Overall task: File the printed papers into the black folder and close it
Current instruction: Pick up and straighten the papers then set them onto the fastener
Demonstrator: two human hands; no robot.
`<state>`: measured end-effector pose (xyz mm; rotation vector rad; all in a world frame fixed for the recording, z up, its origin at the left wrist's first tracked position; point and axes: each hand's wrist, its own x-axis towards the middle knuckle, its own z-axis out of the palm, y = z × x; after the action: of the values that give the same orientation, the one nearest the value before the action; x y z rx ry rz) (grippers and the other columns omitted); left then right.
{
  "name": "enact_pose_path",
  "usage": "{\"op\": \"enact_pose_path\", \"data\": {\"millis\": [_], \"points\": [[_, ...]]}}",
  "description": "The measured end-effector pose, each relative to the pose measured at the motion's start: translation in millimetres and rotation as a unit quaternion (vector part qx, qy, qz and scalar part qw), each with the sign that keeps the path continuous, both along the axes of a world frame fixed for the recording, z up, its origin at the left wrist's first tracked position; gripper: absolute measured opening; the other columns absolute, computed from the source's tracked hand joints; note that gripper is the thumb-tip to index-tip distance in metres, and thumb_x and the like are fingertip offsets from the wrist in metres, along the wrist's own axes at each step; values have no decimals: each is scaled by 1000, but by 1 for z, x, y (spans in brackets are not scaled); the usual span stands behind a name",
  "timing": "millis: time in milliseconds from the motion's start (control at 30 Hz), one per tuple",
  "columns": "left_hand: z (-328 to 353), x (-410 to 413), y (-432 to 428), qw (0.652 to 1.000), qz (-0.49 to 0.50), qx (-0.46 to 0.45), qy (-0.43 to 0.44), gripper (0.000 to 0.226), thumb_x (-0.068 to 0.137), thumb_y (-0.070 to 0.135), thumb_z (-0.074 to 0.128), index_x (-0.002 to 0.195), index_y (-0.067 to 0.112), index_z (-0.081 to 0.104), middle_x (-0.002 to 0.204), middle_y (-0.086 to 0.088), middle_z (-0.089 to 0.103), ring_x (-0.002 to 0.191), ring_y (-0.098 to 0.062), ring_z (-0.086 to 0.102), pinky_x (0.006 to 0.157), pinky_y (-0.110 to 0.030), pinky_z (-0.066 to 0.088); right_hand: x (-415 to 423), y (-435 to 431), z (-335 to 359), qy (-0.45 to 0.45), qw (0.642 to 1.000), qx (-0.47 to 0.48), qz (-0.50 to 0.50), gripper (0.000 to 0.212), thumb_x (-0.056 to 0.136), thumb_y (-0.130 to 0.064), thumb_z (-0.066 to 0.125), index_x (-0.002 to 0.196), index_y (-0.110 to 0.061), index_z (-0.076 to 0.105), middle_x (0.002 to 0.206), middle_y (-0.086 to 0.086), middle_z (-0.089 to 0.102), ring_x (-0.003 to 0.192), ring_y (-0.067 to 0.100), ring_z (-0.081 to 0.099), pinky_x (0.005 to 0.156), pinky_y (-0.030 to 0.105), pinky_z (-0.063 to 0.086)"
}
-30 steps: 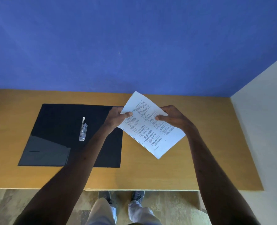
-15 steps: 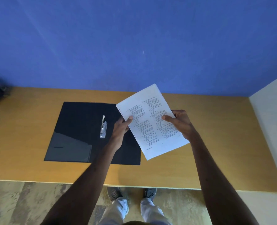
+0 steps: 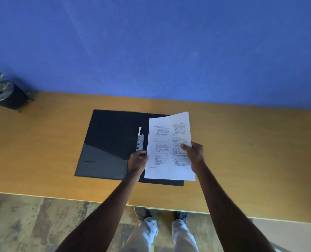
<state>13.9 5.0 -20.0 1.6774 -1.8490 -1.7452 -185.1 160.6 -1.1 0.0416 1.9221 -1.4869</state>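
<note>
The black folder lies open and flat on the wooden desk, with a shiny pocket on its left half. A metal fastener clip stands up along its spine. I hold the printed papers, a white stack with two columns of small text, upright over the folder's right half. My left hand pinches the stack's left edge just below the clip. Gripping the right edge is my right hand, thumb on the page. The stack hides most of the folder's right half.
The wooden desk runs against a blue wall. A small potted plant in a dark pot stands at the desk's far left corner. My legs and shoes show below the desk's front edge, on a wood-patterned floor.
Both hands have carried the papers left and turned them square, from beside the folder to over its right half. The view has shifted, bringing the plant into sight.
</note>
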Motion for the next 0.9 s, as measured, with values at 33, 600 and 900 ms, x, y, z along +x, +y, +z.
{"op": "enact_pose_path", "data": {"millis": [33, 600, 900], "points": [[-2, 4, -2, 1000, 2, -18, -9, 14, 92, 9, 72, 95, 21, 77, 83, 11, 75, 78, -11, 71, 77, -31, 58, 7, -5, -7, 3, 1000, 8, -3, 19, 90, -1, 79, 84, -18, 82, 81, -1, 81, 77, 26, 75, 75, 42, 62], [-29, 19, -17, 993, 16, -83, -79, 29, 87, 9, 65, 108, 21, 81, 88, 13, 80, 90, -18, 76, 64, -22, 44, 22, -36, -56, 15, 997, 80, -10, 12, 80, -20, 82, 87, -10, 81, 93, 17, 82, 77, 25, 71, 70, 40, 55], [-32, 24, -18, 991, 19, -90, -101, 30, 86, 7, 66, 108, 23, 81, 84, 16, 74, 97, -23, 77, 86, -37, 59, 32, -41, -45, 21, 995, 99, -3, 9, 89, -10, 81, 86, -19, 83, 91, 3, 84, 95, 38, 80, 81, 56, 66]]}}
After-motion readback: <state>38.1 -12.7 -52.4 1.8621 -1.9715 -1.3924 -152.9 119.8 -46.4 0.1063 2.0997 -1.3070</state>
